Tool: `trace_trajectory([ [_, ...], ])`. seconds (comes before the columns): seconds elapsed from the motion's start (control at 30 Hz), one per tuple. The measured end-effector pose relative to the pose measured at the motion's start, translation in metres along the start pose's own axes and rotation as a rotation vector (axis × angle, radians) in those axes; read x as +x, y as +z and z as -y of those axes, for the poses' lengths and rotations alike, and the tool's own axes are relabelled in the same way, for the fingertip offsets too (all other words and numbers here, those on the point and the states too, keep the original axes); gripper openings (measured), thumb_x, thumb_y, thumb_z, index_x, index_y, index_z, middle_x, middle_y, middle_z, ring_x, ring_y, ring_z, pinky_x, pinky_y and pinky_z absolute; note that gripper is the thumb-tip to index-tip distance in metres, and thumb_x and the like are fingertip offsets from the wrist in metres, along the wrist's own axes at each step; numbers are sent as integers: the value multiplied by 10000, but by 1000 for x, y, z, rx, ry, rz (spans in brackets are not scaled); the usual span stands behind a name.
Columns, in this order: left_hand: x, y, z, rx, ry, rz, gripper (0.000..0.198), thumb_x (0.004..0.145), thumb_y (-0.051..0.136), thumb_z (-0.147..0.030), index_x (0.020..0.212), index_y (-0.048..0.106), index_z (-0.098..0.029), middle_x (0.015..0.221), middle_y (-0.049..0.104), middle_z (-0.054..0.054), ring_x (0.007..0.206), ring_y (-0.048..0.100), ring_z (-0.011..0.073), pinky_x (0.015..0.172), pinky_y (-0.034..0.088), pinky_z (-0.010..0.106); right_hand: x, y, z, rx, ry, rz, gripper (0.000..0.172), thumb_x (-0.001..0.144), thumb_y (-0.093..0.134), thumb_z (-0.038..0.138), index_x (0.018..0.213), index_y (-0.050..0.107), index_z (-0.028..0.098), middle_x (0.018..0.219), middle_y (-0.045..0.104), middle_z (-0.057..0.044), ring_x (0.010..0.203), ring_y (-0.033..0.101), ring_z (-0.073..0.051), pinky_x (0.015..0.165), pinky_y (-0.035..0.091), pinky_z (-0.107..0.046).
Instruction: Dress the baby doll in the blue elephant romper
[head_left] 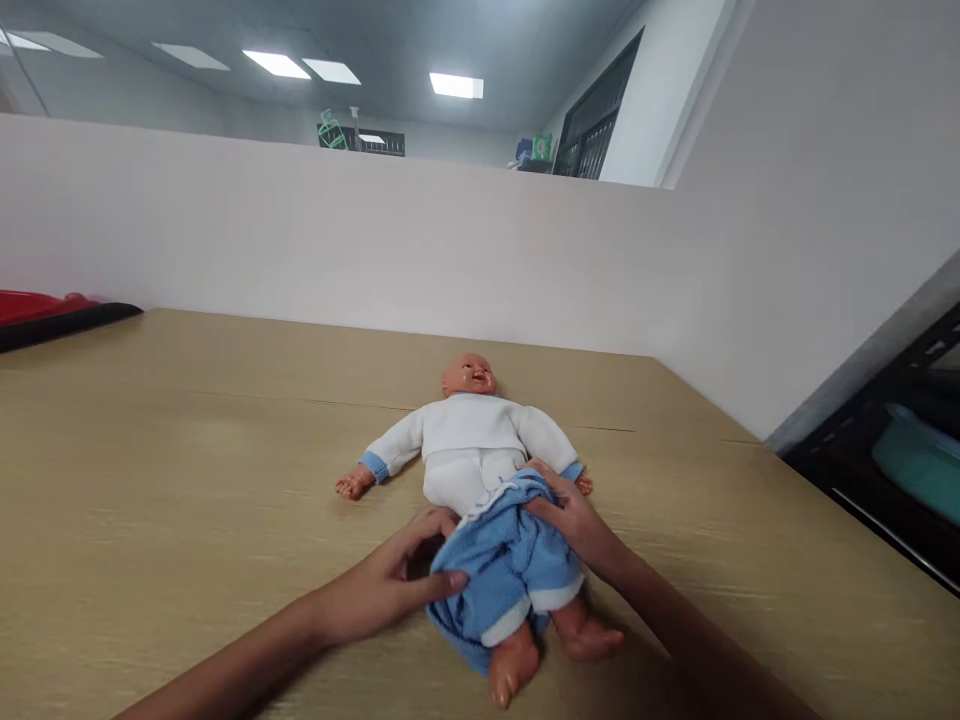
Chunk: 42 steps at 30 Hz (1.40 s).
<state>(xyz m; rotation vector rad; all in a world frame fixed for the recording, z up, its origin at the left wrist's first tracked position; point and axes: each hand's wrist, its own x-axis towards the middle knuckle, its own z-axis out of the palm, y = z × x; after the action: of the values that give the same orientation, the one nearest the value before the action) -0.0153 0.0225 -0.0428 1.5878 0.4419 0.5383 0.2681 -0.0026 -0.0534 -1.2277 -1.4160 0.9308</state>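
Pants (491,560) between both hands (379,590) (576,522)

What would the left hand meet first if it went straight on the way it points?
The left hand would first meet the blue doll pants, whose edge it already holds. Past the cloth, the white lower body of the doll may come next; the depth there is unclear.

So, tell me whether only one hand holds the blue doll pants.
No, the left hand and right hand both hold the blue doll pants, one at each side.
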Motion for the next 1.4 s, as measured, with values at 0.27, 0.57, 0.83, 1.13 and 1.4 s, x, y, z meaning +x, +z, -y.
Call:
trace_trajectory([
  [0.27, 37, -25, 23, -152, -42, -237, 425, 913, 705, -621, 1047, 580, -238, 940, 611, -12, 944, 591, 198, 887, 500, 314, 11, 5, -22, 116, 85, -39, 402, 906, 671, 622, 935, 611, 225, 884, 567, 9, 855, 541, -192, 842, 460, -303],
  [0.57, 23, -52, 21, -205, -79, -98, 533, 797, 794, -687, 1009, 675, -212, 1027, 639, 52, 1006, 610, 259, 921, 512, 379, -1, -2, -13, 121, -50, 61, 367, 894, 711, 578, 1010, 653, 235, 1070, 576, -31, 1078, 560, -232, 984, 451, -322],
  [0.83, 32, -39, 23, -297, -60, -187, 421, 898, 743, -608, 960, 576, -226, 886, 594, -22, 808, 555, 157, 754, 469, 261, 10, 15, -13, -3, 40, -87, 350, 1009, 532, 603, 1043, 568, 256, 943, 576, 1, 923, 556, -205, 869, 468, -297],
  [1.13, 26, -55, 12, -162, -244, -332, 594, 858, 690, -724, 1109, 773, -191, 1215, 752, 124, 1268, 575, 365, 1151, 389, 477, -5, 14, -6, 79, 48, 72, 395, 980, 585, 618, 1062, 606, 233, 931, 549, 2, 900, 515, -200, 836, 422, -302],
  [1.4, 29, -58, 9, -340, -299, -96, 610, 905, 585, -766, 821, 768, -190, 762, 679, 36, 776, 584, 231, 794, 473, 346, 4, 28, 6, 12, -186, 2, 138, 1023, 606, 380, 1028, 638, 246, 948, 584, 0, 942, 548, -182, 890, 427, -288],
])
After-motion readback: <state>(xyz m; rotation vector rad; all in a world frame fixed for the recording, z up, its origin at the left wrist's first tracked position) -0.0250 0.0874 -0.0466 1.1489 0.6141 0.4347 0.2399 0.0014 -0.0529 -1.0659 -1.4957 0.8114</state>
